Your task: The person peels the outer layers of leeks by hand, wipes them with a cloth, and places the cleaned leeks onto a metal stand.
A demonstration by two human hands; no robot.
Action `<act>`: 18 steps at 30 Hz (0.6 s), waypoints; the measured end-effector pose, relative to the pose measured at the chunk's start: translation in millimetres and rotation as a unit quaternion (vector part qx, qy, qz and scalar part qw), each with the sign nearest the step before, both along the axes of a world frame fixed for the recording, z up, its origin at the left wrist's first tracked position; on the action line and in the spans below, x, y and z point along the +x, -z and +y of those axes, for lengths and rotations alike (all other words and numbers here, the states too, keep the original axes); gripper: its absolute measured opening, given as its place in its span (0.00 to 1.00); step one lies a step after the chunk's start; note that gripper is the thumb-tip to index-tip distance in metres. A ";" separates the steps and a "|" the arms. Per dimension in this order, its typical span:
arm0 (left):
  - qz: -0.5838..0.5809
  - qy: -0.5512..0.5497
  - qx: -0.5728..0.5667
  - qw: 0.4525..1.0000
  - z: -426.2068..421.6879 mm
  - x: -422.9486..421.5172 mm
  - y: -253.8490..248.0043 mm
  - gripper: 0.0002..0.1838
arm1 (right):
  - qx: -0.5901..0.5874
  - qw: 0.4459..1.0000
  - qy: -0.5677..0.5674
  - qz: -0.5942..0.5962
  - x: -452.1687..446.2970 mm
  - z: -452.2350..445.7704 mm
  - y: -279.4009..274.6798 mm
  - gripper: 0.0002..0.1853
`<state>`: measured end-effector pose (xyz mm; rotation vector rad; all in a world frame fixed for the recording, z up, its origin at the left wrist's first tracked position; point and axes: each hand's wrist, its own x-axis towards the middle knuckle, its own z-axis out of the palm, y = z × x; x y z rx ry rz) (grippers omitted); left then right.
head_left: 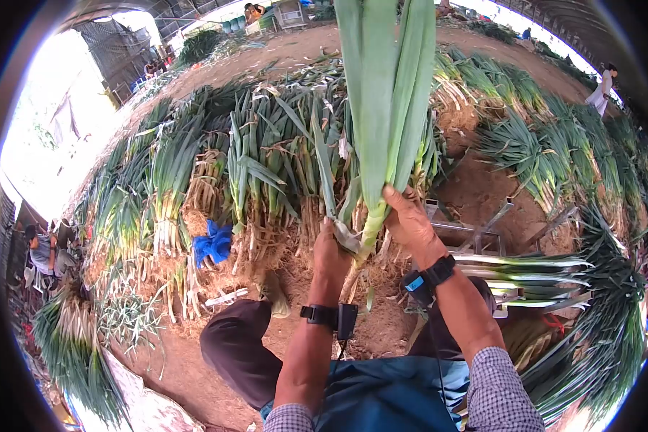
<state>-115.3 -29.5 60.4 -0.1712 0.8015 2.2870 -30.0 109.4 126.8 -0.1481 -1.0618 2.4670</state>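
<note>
A large leek (374,108) stands upright in front of me, its broad green leaves reaching past the top of the view. My right hand (410,222) is closed around its pale neck, thumb along the base of the leaves. On the other side, my left hand (329,255) pinches a loose outer leaf (347,237) that hangs away from the stalk. The leek's lower stalk points down between my wrists. Several cleaned leeks with white stems (525,272) lie side by side to the right of my right forearm.
Bundles of unpeeled leeks (266,144) stand in rows across the earth floor ahead. A blue cloth (212,243) lies among them. A metal frame (475,234) is at right, near a heap of green leaves (597,338). Other people (603,90) are in the background.
</note>
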 end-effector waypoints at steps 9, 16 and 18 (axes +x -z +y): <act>0.084 0.076 -0.276 0.954 -83.1 -7.5 106.4 0.24 | -0.088 0.992 0.068 0.059 -9.4 38.0 -8.9 0.35; 0.695 -0.015 -0.383 0.609 -97.5 35.5 29.4 0.31 | -0.074 0.992 0.067 0.081 -15.8 38.4 -25.5 0.39; 0.579 0.183 -0.383 0.696 -87.8 40.3 8.6 0.24 | -0.106 0.988 0.003 0.117 -20.2 33.3 -33.8 0.39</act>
